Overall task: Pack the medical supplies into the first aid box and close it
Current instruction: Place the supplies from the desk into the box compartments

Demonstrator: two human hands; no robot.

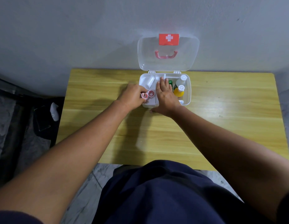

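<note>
A white first aid box (188, 96) stands open at the table's far edge, its clear lid (168, 62) with red cross label and pink handle leaning back against the wall. My left hand (132, 97) grips a small red-rimmed tape roll (144, 95) over the box's left compartment, beside a second red roll (151, 93) and a white tube (150, 81). My right hand (164, 97) lies flat, fingers apart, over the box's middle, pressing on the contents there. In the right compartment are a yellow bottle (179, 91), a white bottle (181, 79) and a green packet (170, 83).
The box sits on a light wooden table (156, 135) pushed against a grey wall. Dark items, including a white object (54, 111), lie on the floor to the left.
</note>
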